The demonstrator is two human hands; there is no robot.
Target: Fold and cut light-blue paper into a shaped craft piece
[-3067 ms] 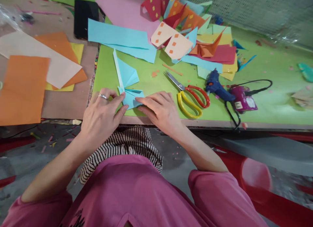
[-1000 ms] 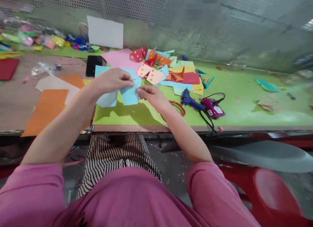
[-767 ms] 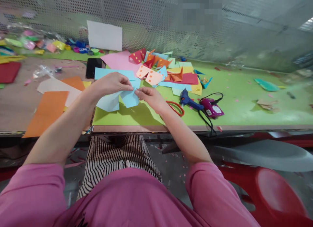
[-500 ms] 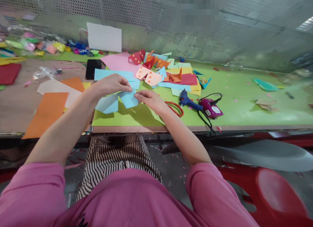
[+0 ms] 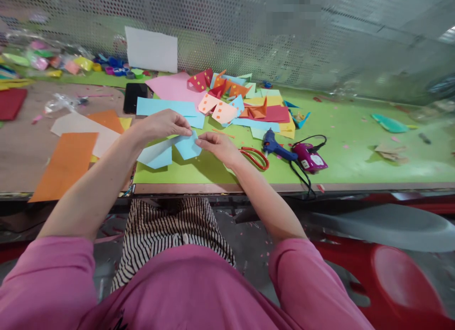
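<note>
Between my hands is a light blue paper piece point(image 5: 187, 147), cut with angled edges and joined by a narrow part to a wider blue section point(image 5: 156, 155) on its left. My left hand point(image 5: 168, 124) pinches its upper edge, thumb against fingertips. From the other side my right hand point(image 5: 217, 145) pinches its right edge. Red-handled scissors point(image 5: 255, 159) lie beside my right wrist, blades hidden. Behind my left hand rests a flat light blue strip point(image 5: 165, 106). Peach paper shapes with orange squares point(image 5: 223, 112) lie just beyond my fingers.
A blue glue gun point(image 5: 275, 145) and a purple plug adapter point(image 5: 310, 157) with a black cord lie to the right. Orange paper point(image 5: 66, 164) overhangs the table's front edge at left. A black phone point(image 5: 135, 98) and folded orange paper point(image 5: 255, 110) sit farther back.
The camera view has shifted slightly. Both hands keep their pinch on the blue paper, which has barely moved. A thin orange strip now shows beyond my right hand.
</note>
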